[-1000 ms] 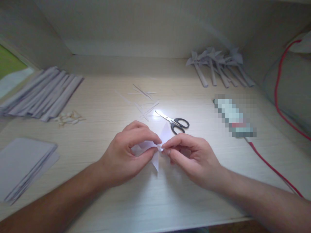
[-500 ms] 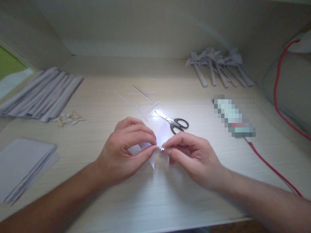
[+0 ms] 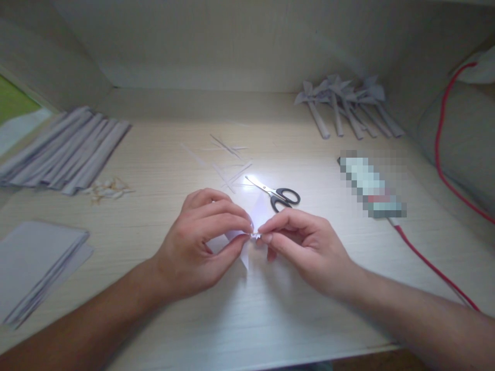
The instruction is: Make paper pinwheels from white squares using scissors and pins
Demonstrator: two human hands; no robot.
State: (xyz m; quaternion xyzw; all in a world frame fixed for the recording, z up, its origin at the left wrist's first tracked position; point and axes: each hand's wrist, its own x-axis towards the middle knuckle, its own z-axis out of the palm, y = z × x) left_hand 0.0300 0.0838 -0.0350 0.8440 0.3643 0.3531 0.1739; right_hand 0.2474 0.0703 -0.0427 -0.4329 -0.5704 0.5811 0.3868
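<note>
Head view: both hands pinch folded paper, tip pointing toward viewer.

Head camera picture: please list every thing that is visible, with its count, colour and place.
folded paper piece: one, white, pinched between both hands at table centre
scissors: one pair, black handles, just behind the hands
paper slivers: several, white, behind the scissors
paper pinwheels: a cluster, count unclear, grey-white, far right
rolled paper sticks: a row, grey-white, far left
flat paper stack: one, grey-white, near left
small scraps: a little heap, cream, beside the sticks
blurred object: one, pale, right of the scissors
cable: red, right side
table: one, light wood
left hand: one, pinching the paper
right hand: one, pinching the paper
</note>
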